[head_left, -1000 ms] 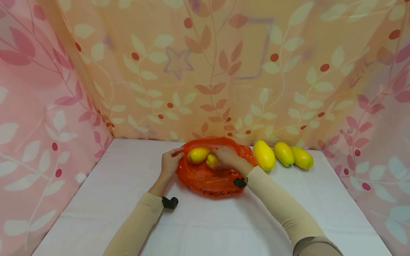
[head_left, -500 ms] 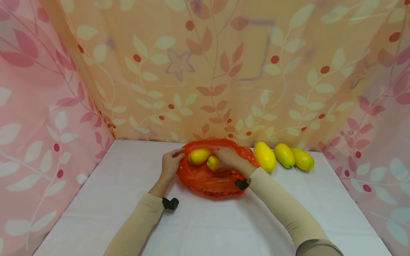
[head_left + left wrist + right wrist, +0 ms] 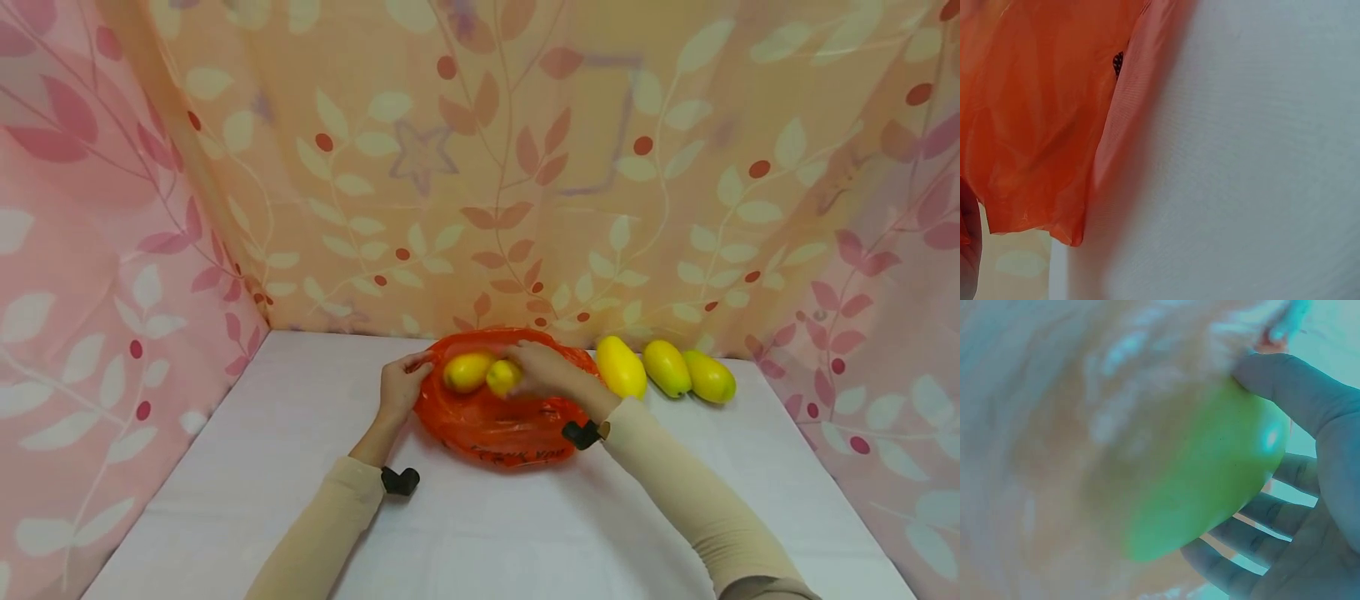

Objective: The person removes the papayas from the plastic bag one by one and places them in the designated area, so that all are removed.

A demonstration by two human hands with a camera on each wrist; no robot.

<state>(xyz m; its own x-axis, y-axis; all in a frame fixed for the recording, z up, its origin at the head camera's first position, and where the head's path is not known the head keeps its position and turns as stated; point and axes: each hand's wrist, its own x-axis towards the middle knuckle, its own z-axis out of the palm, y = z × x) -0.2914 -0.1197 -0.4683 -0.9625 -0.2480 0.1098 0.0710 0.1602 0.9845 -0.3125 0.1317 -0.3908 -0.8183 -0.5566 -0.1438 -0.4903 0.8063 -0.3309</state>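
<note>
An orange-red plastic bag (image 3: 480,425) lies with its mouth spread on the table. Inside it are two yellow mangoes side by side, a left mango (image 3: 467,372) and a right mango (image 3: 503,378). My left hand (image 3: 400,389) pinches the bag's left rim between thumb and fingers; the left wrist view shows mostly the bag's side. My right hand (image 3: 543,371) is over the bag mouth, beside the right mango. In the right wrist view, the thumb and spread, fairly straight fingers stand loosely about a greenish-tinted mango (image 3: 1210,475).
To the right of the bag, a larger mango (image 3: 621,367) and two smaller ones, a middle mango (image 3: 667,368) and an outer mango (image 3: 709,377), lie in a row near the table's back edge. Patterned cloth walls (image 3: 360,208) enclose the white table (image 3: 480,533).
My right hand has drawn slightly rightward and its fingers have loosened, so more of the right mango shows. The left hand stays at the bag's rim. The head view has shifted slightly.
</note>
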